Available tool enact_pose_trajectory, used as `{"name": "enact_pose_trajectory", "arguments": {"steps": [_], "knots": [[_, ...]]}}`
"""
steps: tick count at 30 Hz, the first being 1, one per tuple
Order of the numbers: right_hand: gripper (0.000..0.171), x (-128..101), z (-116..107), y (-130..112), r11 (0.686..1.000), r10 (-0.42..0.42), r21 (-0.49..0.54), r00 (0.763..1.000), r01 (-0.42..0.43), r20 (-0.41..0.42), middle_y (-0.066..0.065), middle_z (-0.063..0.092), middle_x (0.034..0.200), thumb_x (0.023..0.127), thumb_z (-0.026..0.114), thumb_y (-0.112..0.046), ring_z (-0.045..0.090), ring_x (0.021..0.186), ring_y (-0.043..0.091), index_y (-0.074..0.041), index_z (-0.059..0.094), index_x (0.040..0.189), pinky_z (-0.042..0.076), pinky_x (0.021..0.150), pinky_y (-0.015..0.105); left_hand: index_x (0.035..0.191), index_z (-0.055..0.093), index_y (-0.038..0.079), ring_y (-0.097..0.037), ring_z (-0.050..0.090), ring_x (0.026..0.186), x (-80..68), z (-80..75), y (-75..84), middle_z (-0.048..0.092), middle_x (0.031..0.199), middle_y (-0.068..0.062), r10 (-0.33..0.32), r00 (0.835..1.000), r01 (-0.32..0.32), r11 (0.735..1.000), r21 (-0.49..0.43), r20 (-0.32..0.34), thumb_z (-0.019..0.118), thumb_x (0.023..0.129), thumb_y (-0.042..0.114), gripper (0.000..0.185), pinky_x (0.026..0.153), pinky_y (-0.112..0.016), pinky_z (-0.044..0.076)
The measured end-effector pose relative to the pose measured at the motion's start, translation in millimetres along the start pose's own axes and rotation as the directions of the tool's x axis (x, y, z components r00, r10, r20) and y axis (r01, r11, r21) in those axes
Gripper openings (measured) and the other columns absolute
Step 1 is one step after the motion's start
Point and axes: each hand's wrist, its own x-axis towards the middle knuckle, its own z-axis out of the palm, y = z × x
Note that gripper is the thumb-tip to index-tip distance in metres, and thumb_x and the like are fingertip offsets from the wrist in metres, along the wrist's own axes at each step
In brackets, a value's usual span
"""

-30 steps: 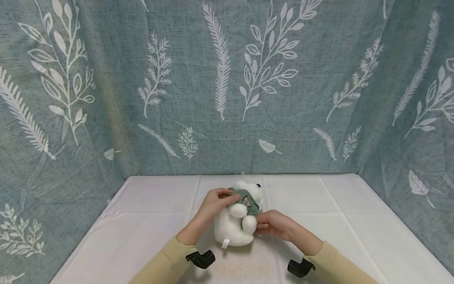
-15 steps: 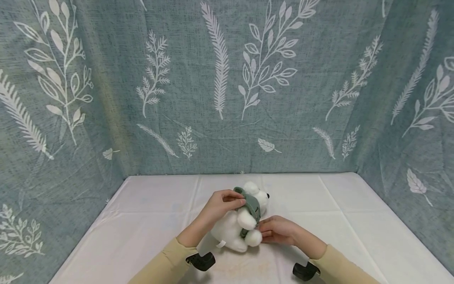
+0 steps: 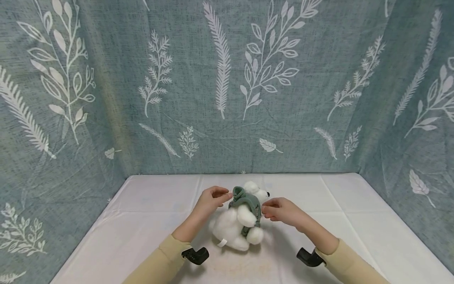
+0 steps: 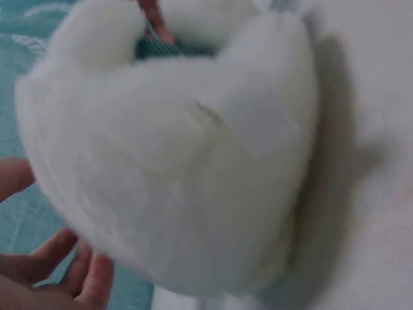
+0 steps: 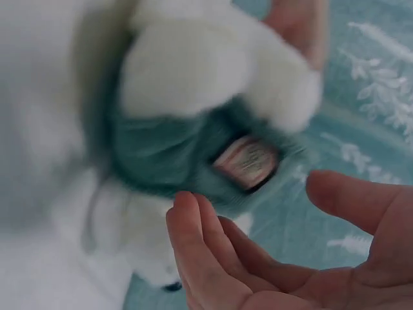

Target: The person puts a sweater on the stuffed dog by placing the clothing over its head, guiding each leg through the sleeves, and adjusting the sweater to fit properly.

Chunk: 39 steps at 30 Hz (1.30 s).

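Observation:
A white plush bear (image 3: 227, 228) in a green hooded top (image 3: 248, 199) sits on the table in the head view, its black nose turned to the right. My left hand (image 3: 211, 199) is at the hood's left side, fingers loosely bent and nothing gripped. In the left wrist view the bear's furry back (image 4: 148, 168) covers much of that hand's reach, with fingertips (image 4: 97, 281) beside it. On the other side, my right hand (image 3: 285, 213) has its fingertips right at the top's front. A stitched patch (image 5: 248, 163) shows there in the right wrist view, thumb and fingers spread apart.
A white cloth (image 3: 159, 228) with fold creases covers the table. Green-grey fabric (image 3: 191, 98) with white leaf prints hangs behind and along both sides. A small white tag (image 3: 222, 243) sticks out from the bear's rear. Black wrist cameras (image 3: 196, 256) sit on both wrists.
The bear has turned and shifted slightly right, then settled. My left hand has let go of the hood and drawn left; my right hand has moved up from the bear's feet to its chest.

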Motion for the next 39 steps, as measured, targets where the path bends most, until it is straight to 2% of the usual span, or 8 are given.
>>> {"name": "enact_pose_trajectory", "arguments": {"steps": [4,9,11,18,21,27,34,39], "knots": [[0.051,-1,6,-9,1.0,0.01,0.029,1.0,-0.01,0.025,0.013,0.065,0.115,0.096,0.055,-0.032,0.063,0.104,0.024,0.006,0.052,0.129,0.053,0.089,0.034,0.123,0.059,0.003,-0.021,0.062,0.096,3.7,-1.0,-14.1,0.065,0.111,-0.011,-0.052,0.992,0.046,0.998,0.049,0.117,0.066,0.089,0.03,0.044,0.083,-0.036,0.05],[0.054,3,16,-10,0.997,0.059,0.056,0.998,-0.059,0.003,0.016,0.06,0.124,0.096,0.055,-0.036,0.061,0.11,0.028,0.004,0.051,0.131,0.052,0.091,0.038,0.125,0.057,0.005,-0.016,0.06,0.088,3.1,-2.9,-17.0,0.065,0.107,-0.009,-0.019,0.977,0.005,0.998,0.065,0.212,0.067,0.088,0.033,0.047,0.081,-0.036,0.049],[0.054,5,18,-8,0.996,0.065,0.055,0.998,-0.064,-0.014,0.014,0.059,0.126,0.096,0.054,-0.037,0.059,0.114,0.03,0.003,0.052,0.131,0.051,0.092,0.04,0.125,0.057,0.004,-0.015,0.06,0.087,2.5,-4.3,-15.8,0.066,0.106,-0.009,-0.011,0.973,-0.003,0.998,0.063,0.228,0.067,0.088,0.032,0.048,0.081,-0.036,0.05],[0.052,16,14,-2,0.995,0.041,0.085,0.999,-0.043,0.022,0.006,0.058,0.096,0.098,0.048,-0.039,0.057,0.106,0.021,0.001,0.052,0.131,0.045,0.099,0.045,0.121,0.059,0.001,-0.014,0.062,0.092,-0.4,-7.9,-14.8,0.067,0.105,-0.011,0.014,0.968,-0.033,0.997,0.073,0.25,0.069,0.087,0.026,0.044,0.086,-0.04,0.051],[0.053,21,11,-1,0.996,0.017,0.092,0.999,-0.021,0.045,0.008,0.062,0.117,0.099,0.046,-0.04,0.055,0.117,0.026,0.001,0.052,0.132,0.043,0.101,0.049,0.119,0.06,0.001,-0.013,0.062,0.092,-2.3,-8.3,-15.2,0.068,0.103,-0.011,0.02,0.97,-0.04,0.996,0.077,0.242,0.071,0.085,0.025,0.043,0.088,-0.043,0.05],[0.066,34,3,2,0.998,0.046,0.049,0.998,-0.048,0.042,0.017,0.047,0.14,0.093,0.051,-0.051,0.038,0.134,0.037,-0.001,0.048,0.136,0.035,0.105,0.055,0.12,0.06,0.001,-0.018,0.064,0.097,-6.5,-4.8,-14.7,0.068,0.106,-0.013,0.043,0.958,-0.058,0.997,0.042,0.283,0.07,0.085,0.023,0.042,0.091,-0.043,0.049],[0.061,46,-5,6,0.998,0.009,0.067,0.995,-0.016,0.096,0.018,0.043,0.144,0.092,0.054,-0.046,0.031,0.138,0.038,-0.002,0.051,0.135,0.028,0.108,0.059,0.119,0.059,-0.001,-0.015,0.066,0.097,-12.3,-0.6,-17.2,0.069,0.107,-0.013,0.051,0.922,-0.042,0.999,-0.032,0.383,0.067,0.089,0.021,0.039,0.09,-0.045,0.05],[0.059,46,-3,7,0.999,-0.009,0.048,0.999,0.007,0.045,0.016,0.046,0.142,0.092,0.055,-0.048,0.035,0.136,0.037,-0.006,0.053,0.133,0.031,0.106,0.058,0.119,0.058,-0.006,-0.013,0.067,0.093,-15.7,0.0,-19.8,0.07,0.106,-0.015,0.07,0.919,-0.037,0.995,-0.093,0.387,0.063,0.09,0.014,0.035,0.087,-0.047,0.051]]}}
